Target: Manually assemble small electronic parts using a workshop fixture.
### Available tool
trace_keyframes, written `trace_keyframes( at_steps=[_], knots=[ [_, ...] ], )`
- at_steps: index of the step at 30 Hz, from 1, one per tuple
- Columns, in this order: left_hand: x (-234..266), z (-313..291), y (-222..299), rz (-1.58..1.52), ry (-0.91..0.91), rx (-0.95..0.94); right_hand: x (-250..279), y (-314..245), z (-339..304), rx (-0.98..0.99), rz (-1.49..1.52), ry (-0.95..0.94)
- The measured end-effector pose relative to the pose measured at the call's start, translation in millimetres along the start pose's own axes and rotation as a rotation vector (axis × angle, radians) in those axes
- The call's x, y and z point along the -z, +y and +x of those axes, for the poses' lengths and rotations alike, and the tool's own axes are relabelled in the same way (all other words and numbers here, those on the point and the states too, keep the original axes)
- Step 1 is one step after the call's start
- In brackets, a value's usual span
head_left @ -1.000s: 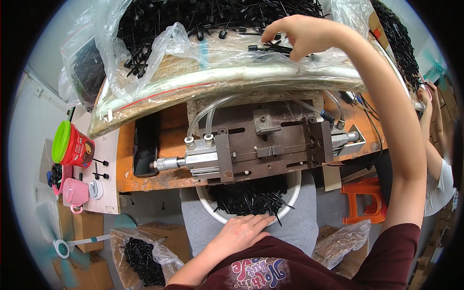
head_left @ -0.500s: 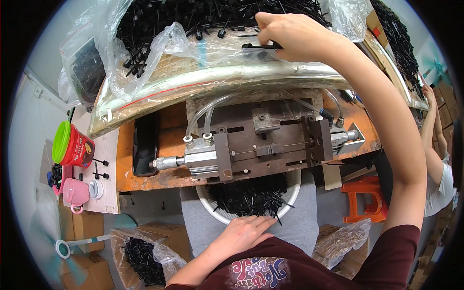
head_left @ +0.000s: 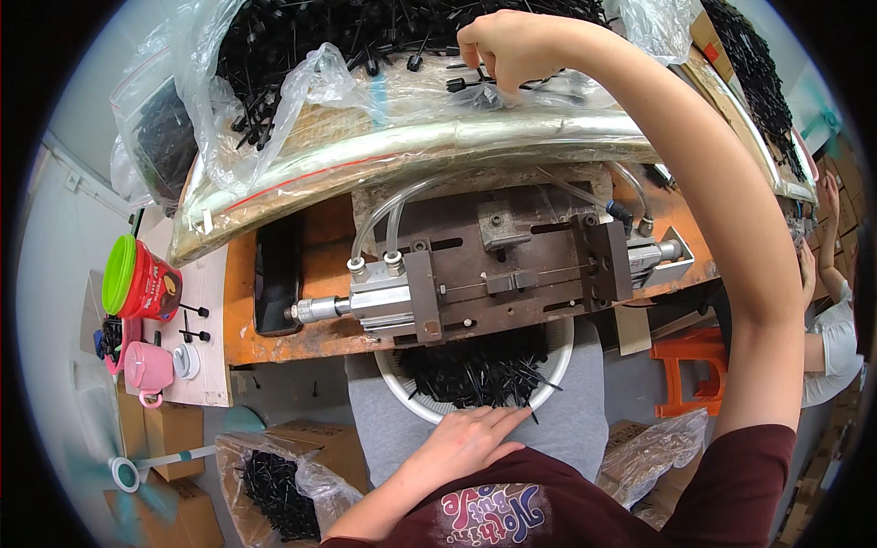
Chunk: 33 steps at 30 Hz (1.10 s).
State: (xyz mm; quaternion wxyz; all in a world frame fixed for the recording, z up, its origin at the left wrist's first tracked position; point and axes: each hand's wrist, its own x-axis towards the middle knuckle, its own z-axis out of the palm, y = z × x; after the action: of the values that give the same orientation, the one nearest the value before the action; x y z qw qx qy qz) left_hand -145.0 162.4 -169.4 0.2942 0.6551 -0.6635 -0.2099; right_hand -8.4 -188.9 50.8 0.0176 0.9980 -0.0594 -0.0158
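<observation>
My right hand (head_left: 516, 50) is reached far forward over the plastic-covered ledge (head_left: 429, 137), fingers curled down and pinched at a thin black stemmed plastic part (head_left: 468, 84). Its tail is partly hidden by the hand. Beyond lies a large heap of similar black parts (head_left: 320, 27). My left hand (head_left: 468, 437) lies flat, fingers stretched out, in my lap against the near rim of a white basket (head_left: 409, 405). Black stemmed parts (head_left: 475, 370) fill that basket, one poking over the rim by my fingertips. Between my hands stands a metal clamping fixture (head_left: 512, 256) with air cylinders.
Clear air hoses (head_left: 395, 215) arch over the fixture. A black tray (head_left: 277, 274) sits on the orange bench at left, near a red tub (head_left: 151, 285) and a pink cup (head_left: 149, 368). An orange stool (head_left: 687, 370) stands at right. Another person's arm (head_left: 827, 256) is at far right.
My right hand has moved a little left and up, its fingers curling down at the black part. My left hand stays resting. At far right, the other person's arms have shifted.
</observation>
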Motion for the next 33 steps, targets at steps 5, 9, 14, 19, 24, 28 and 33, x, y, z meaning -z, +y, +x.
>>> trace_keyframes(
  at_steps=[5,9,14,19,24,28,33],
  knots=[
    [2.7,-2.1,-0.9,0.000,0.009,0.021,2.7,-23.4,-5.6,0.084,-0.060,-0.019],
    [2.0,-2.7,-2.2,0.002,0.045,-0.009,-1.3,-14.6,-17.3,0.171,-0.070,0.066],
    [3.3,-5.5,-1.4,0.008,0.074,-0.018,36.8,-23.2,-51.1,-0.042,0.269,0.047],
    [26.0,0.0,8.9,-0.034,0.113,-0.043,24.5,1.7,-67.8,-0.085,0.696,0.472],
    [75.6,26.0,27.4,-0.140,0.371,-0.155,12.8,-0.1,-92.5,-0.064,0.946,0.803],
    [103.6,52.9,34.7,-0.110,0.695,-0.235,8.5,-3.0,-98.8,-0.105,1.261,0.935],
    [119.3,69.2,46.9,-0.716,0.876,0.045,-19.9,-54.6,-145.1,0.007,1.542,0.796]
  ],
)
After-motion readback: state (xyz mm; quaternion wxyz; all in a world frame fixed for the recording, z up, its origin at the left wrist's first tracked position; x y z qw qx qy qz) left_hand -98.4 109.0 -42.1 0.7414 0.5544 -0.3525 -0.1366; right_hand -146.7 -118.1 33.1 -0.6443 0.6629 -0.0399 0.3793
